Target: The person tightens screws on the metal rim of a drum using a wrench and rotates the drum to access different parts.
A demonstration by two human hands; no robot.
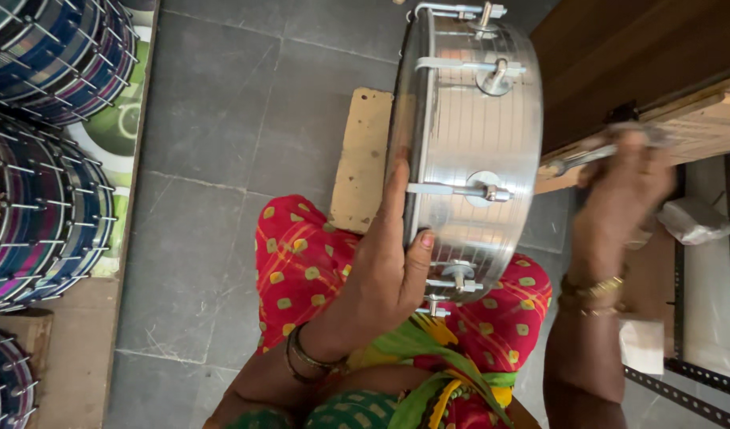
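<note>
Head view: a person is sitting over a grey stone floor [222, 119], steadying a shiny metal drum [472, 143] on edge across a lap draped in red dotted cloth [301, 270]. The left hand [385, 270] is pressing flat against the drum's near face, fingers spread and thumb hooked over the rim. The right hand [619, 199], blurred, is curling closed around a metal wrench [587, 156] whose tip is touching a tension bolt [492, 192] on the drum's side. One wooden board [363, 159] is lying under the drum. Four striped drums [43, 206] are standing stacked along the floor's left edge.
</note>
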